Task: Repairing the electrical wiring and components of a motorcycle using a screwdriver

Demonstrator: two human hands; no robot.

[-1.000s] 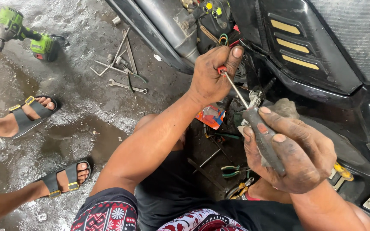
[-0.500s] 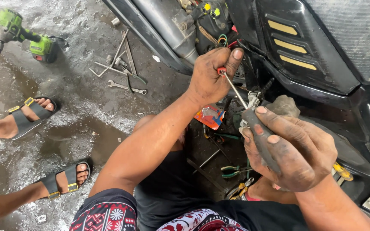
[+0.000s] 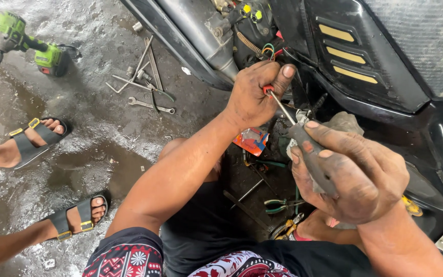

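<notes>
Black scooter bodywork (image 3: 365, 66) fills the far right, its exhaust pipe (image 3: 196, 31) running left of it. My right hand (image 3: 355, 174) is closed around a screwdriver's dark handle (image 3: 311, 159); my left hand (image 3: 255, 97) pinches its thin shaft (image 3: 283, 106) near the red tip. Wrenches (image 3: 144, 84) lie far left on wet concrete (image 3: 78, 143).

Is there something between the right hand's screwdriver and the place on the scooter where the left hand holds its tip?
Nothing visible blocks it. The right hand grips the screwdriver by its dark handle, and the bare shaft runs up-left straight to the left hand, whose fingers close on the tip beside the scooter body.
</notes>
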